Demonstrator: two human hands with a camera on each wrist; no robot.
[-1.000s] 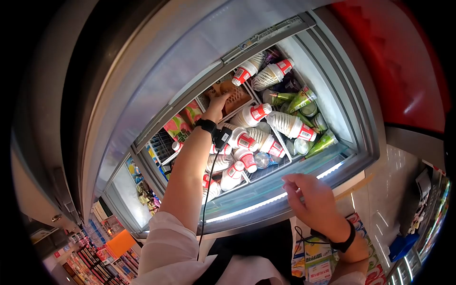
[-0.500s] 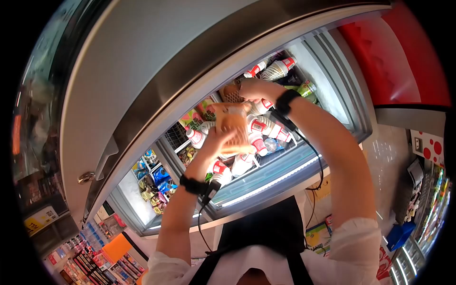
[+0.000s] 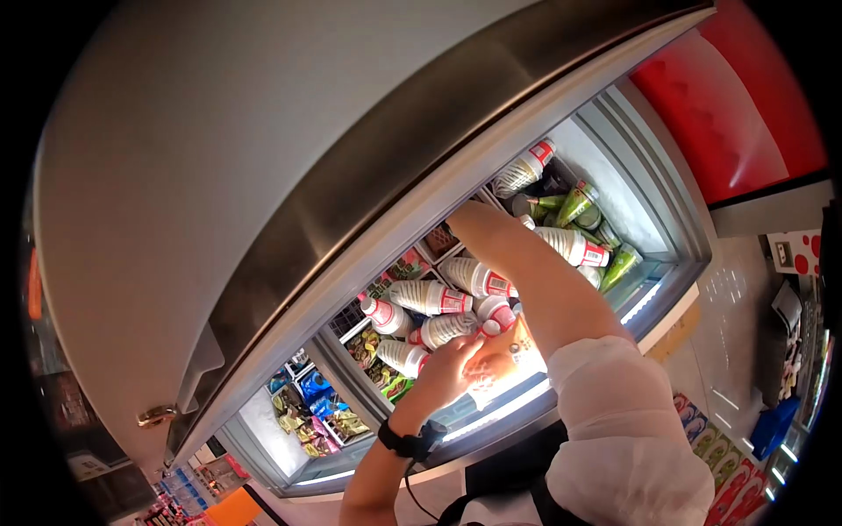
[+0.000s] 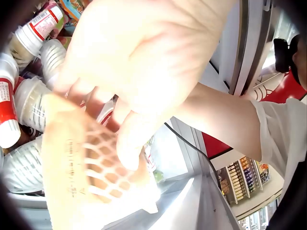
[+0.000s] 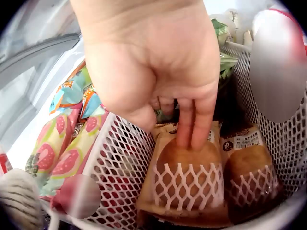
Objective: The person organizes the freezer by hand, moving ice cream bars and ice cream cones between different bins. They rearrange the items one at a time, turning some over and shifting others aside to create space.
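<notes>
My left hand (image 3: 452,373) grips a tan package (image 3: 511,358) over the freezer's front edge. In the left wrist view, the fingers of my left hand (image 4: 139,57) go behind the package (image 4: 69,167) and the thumb lies across its white net pattern. Inside the freezer, my right hand (image 5: 156,67) reaches down into a white mesh basket (image 5: 117,172). Two extended fingers (image 5: 194,127) touch the front of a brown package (image 5: 189,184) with a bread picture; the thumb is near its upper left corner. A similar package (image 5: 249,172) stands beside it.
White cups with red lids (image 3: 430,298) lie in the freezer, with green cones (image 3: 576,203) at the right. Pink-and-green packs (image 5: 67,148) lie left of the basket. The lid's long edge (image 3: 395,210) crosses behind my right forearm.
My left hand has come out of the basket with the tan package and moved toward the front edge. My right hand has gone from outside the freezer into the basket.
</notes>
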